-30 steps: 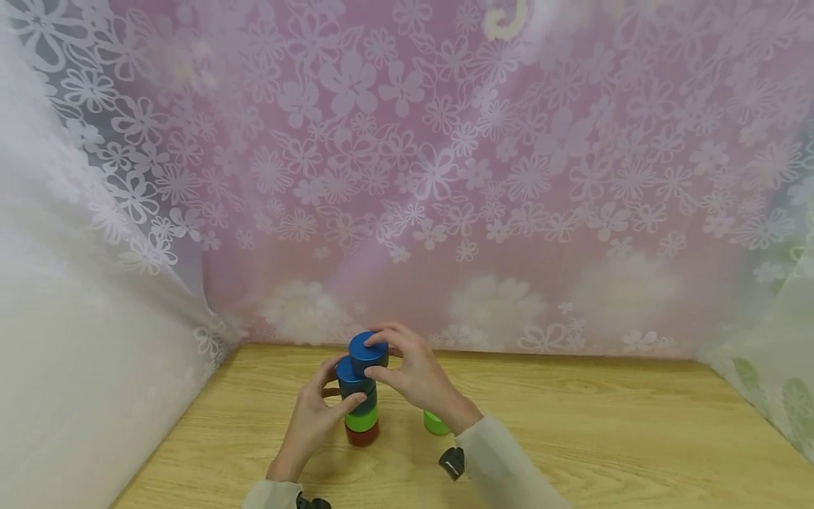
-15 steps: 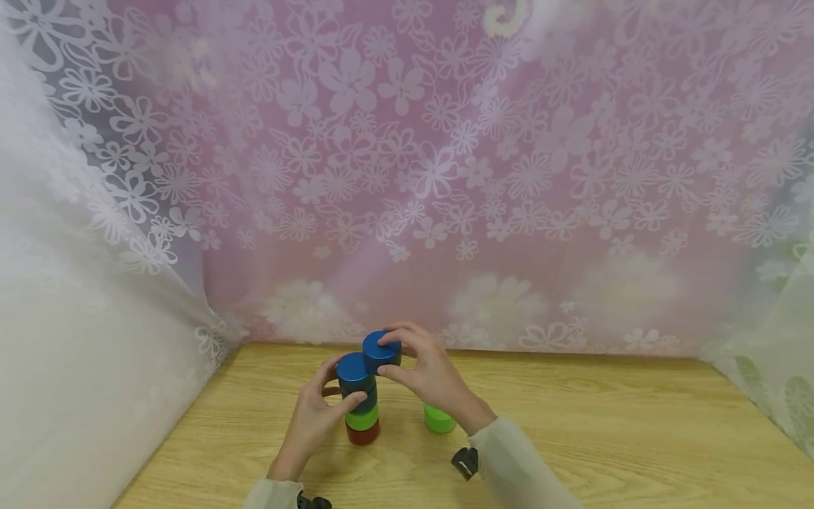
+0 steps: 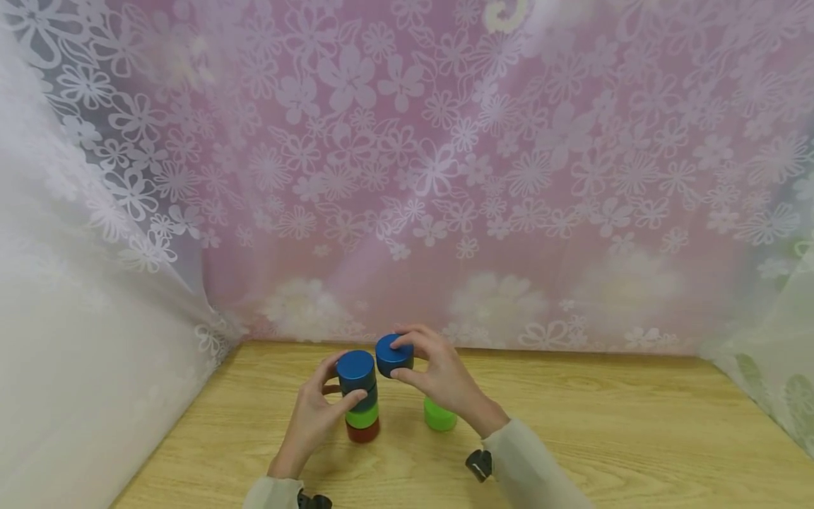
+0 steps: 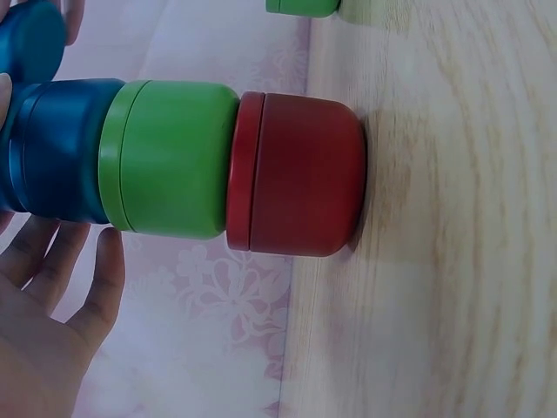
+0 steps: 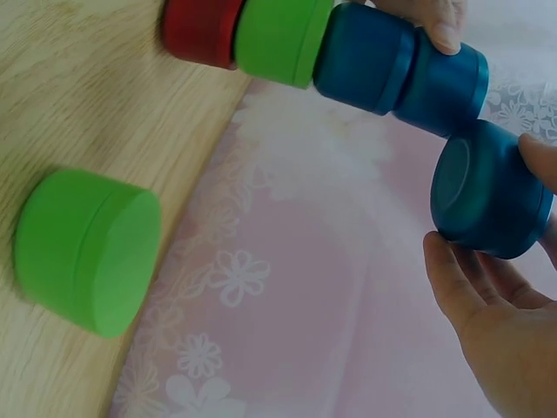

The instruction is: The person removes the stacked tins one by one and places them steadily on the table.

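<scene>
Holding a blue pot (image 3: 394,357) by the stack (image 3: 360,382)

On my head cam, btm middle, I see the R hand (image 3: 439,371) pinch that pot btwn thumb and fingers, spread abt as wide as the pot. It's up just beside the stack's top; can't tell if they touch. The L hand (image 3: 314,413) curls round the stack's upper part. Btm to top: red pot (image 4: 305,174), green pot (image 4: 178,157), two more blue pots (image 5: 364,57), all on the wood table (image 3: 604,424). A loose green pot (image 3: 440,416) sits to the right, below the R hand.
</scene>
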### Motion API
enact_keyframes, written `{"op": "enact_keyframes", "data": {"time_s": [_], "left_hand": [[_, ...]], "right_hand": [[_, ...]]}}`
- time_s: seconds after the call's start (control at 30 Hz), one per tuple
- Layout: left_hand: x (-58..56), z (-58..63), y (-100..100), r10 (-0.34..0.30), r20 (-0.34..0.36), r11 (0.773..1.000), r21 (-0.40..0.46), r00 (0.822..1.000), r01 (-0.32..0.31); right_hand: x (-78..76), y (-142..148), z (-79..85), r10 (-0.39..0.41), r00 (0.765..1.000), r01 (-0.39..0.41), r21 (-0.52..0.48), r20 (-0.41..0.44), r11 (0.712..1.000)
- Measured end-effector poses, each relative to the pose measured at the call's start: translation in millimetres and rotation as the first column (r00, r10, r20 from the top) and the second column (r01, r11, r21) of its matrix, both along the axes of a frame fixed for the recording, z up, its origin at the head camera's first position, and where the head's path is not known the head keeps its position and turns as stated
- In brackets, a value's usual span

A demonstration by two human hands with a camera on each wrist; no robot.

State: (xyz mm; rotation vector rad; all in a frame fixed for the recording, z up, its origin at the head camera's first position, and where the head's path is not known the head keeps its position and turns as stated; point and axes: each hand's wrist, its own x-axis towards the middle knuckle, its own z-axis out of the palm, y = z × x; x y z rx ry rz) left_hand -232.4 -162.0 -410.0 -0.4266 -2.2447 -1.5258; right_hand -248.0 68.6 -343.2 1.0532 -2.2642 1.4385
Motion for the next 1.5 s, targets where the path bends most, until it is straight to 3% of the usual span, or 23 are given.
{"op": "enact_keyframes", "data": {"time_s": [0.37,1.5], "left_hand": [[-0.4,0.6,0,-0.006,-0.008,1.000,0.010,1.000,0.006],[1.0,-0.5,-1,-0.014,-0.019,1.000,0.012,1.000,0.015]], "right_hand": [[-4.8,16,-7.5,-0.023,0.999,0.024,0.021,-0.023,0.999],[-12.6,66,-28.7,-0.118,0.991,0.112,0.096,0.063,0.989]]}}
